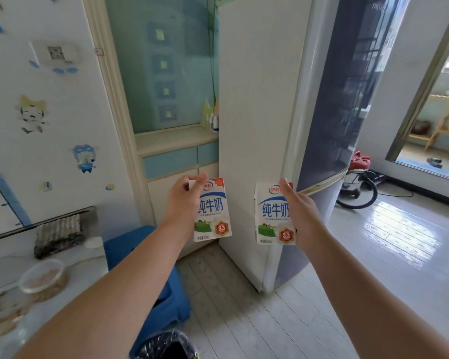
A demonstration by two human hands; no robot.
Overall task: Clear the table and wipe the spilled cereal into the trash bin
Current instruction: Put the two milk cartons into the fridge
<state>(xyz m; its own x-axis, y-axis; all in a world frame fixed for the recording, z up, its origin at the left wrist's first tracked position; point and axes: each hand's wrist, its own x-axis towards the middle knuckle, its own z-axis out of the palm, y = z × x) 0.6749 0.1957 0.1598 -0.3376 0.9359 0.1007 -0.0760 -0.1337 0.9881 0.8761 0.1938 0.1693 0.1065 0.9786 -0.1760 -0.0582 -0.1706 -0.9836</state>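
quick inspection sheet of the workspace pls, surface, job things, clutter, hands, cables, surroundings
surface: table at lower left, pale top, only partly in view.
job things: spilled cereal scattered on the near table edge; clear tub of cereal standing open beside it; black-lined trash bin on the floor at the bottom edge.
clutter: folded grey cloth and a small white item at the back of the table.
hands: left hand has its grip on a milk carton; right hand holds a second milk carton, both raised toward the fridge.
cables: vacuum hose looped on the floor.
surroundings: blue chair, stickered wall, closed fridge door.
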